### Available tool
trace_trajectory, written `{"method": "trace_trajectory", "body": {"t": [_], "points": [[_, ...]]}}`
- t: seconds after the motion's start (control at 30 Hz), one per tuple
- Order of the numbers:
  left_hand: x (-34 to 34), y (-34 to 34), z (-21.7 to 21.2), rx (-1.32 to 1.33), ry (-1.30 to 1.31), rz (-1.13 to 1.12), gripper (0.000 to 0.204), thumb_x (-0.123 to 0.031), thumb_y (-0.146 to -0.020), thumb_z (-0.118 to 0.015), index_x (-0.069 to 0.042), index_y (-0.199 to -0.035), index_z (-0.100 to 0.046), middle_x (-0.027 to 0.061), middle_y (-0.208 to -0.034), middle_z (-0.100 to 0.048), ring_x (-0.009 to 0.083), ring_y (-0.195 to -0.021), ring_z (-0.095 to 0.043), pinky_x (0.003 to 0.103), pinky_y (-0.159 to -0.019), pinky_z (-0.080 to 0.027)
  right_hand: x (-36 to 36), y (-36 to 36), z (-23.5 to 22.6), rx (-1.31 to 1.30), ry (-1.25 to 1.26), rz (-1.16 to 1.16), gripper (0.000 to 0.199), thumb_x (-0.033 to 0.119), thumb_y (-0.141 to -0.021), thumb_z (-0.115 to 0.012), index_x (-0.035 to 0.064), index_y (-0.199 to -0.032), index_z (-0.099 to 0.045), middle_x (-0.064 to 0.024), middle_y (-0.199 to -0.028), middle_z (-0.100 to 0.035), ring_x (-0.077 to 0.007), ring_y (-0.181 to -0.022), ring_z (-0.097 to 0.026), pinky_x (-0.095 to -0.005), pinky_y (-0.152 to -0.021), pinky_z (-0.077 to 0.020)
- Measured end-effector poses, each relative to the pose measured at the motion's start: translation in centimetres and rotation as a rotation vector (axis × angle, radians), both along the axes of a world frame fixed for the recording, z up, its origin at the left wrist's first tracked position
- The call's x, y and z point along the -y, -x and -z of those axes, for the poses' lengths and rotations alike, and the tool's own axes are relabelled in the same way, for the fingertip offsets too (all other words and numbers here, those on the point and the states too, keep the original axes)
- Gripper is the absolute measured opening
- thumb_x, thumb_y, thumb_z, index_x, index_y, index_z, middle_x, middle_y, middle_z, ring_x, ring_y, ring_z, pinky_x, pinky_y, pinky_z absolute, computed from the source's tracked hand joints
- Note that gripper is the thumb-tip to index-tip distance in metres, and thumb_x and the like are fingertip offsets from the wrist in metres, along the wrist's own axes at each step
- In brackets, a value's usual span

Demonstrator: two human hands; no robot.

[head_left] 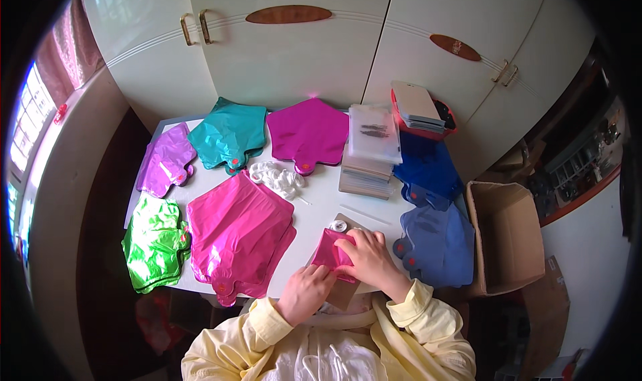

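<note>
Hands meet at the near edge of the white table (321, 207), both on a small folded pink foil balloon (332, 252) that lies on a brown cardboard piece (342, 291). The left hand (304, 294) pinches the balloon's near left corner with curled fingers; the right hand (366, 257) lies flatter across its right side, fingers pressing down. The folded balloon's long axis runs from the near edge up toward the table's middle, tilted slightly right, its far end pointing at a small white tape roll (338, 226). Flat stacks of pink (237, 237), green (155, 244) and blue foil balloons (438, 240) flank it along the near edge.
</note>
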State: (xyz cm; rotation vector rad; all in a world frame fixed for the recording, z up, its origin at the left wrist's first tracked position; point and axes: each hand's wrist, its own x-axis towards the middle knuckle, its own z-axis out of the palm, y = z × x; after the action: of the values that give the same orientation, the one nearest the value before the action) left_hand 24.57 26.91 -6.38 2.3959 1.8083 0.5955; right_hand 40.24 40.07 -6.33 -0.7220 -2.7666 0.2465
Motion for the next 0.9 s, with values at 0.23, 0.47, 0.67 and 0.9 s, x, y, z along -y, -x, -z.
{"method": "trace_trajectory", "body": {"t": [0.23,0.47,0.67,0.9], "points": [[5.9,1.6,1.2,0.081,-0.246,-0.088,0.031,-0.025,-0.074,-0.075,-0.01,-0.098,-0.062,0.0043,-0.094,-0.058,0.0215,-0.087,-0.058,0.035,-0.073,-0.044,1.9,-0.7,-0.6,0.015,0.016,0.102,0.06,0.049,-0.067,-0.077,0.0163,-0.113,-0.057,-0.0073,-0.104,-0.051,-0.0271,-0.096,-0.052,-0.0434,-0.085,-0.0358],[5.7,0.2,2.7,0.053,-0.141,-0.022,0.054,-0.028,-0.078,-0.071,-0.007,-0.126,-0.055,0.013,-0.126,-0.054,0.0274,-0.119,-0.052,0.039,-0.096,-0.042,3.8,-0.4,-0.2,-0.06,0.058,0.18,0.058,0.042,-0.065,-0.081,0.0129,-0.11,-0.058,-0.0085,-0.102,-0.051,-0.0299,-0.093,-0.052,-0.0433,-0.081,-0.0396],[5.1,-0.2,2.7,-0.035,-0.052,0.004,0.062,-0.036,-0.078,-0.07,-0.01,-0.13,-0.052,0.0147,-0.137,-0.048,0.0302,-0.128,-0.046,0.046,-0.104,-0.035,3.2,-0.7,-0.4,-0.073,0.103,0.085,0.045,0.032,-0.074,-0.076,0.0138,-0.111,-0.058,-0.0051,-0.099,-0.054,-0.0247,-0.094,-0.054,-0.0425,-0.083,-0.0401],[5.2,-0.8,3.0,-0.12,-0.005,-0.013,0.065,-0.046,-0.079,-0.067,-0.032,-0.139,-0.045,0.0142,-0.141,-0.043,0.0301,-0.132,-0.041,0.056,-0.102,-0.03,0.0,-1.9,0.3,-0.306,0.413,-0.017,0.035,0.022,-0.086,-0.068,0.0069,-0.115,-0.055,-0.0101,-0.094,-0.063,-0.0273,-0.081,-0.063,-0.0377,-0.075,-0.0489]]}}
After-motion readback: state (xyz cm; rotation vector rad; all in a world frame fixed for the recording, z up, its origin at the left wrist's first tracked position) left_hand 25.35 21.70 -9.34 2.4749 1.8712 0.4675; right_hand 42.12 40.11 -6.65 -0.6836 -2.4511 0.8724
